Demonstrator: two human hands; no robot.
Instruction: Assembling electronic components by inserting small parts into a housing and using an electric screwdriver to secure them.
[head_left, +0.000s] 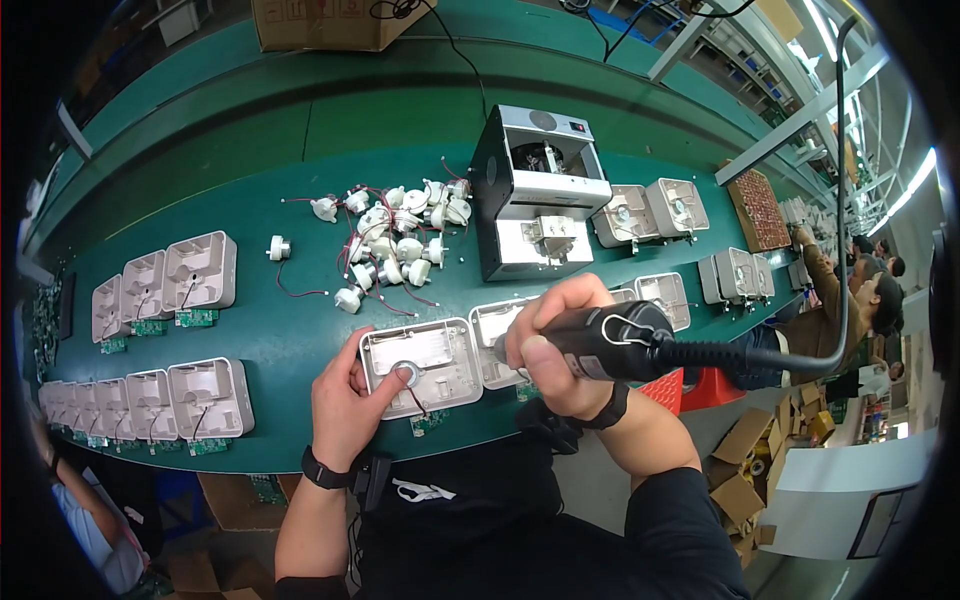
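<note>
My left hand grips the left side of a white plastic housing lying open side up near the table's front edge. Its thumb presses at a small round part inside. From the housing's lower edge a wired green circuit board hangs out. My right hand is wrapped round a black electric screwdriver, its cord running off to the right. The screwdriver's tip is hidden behind my fingers. Under that hand, a second white housing sits against the first, partly covered.
A screw feeder stands beyond my hands. Left of it lies a pile of white round parts with red and black wires. Rows of housings line the left; more housings and a brown tray are right. Other people sit at both sides.
</note>
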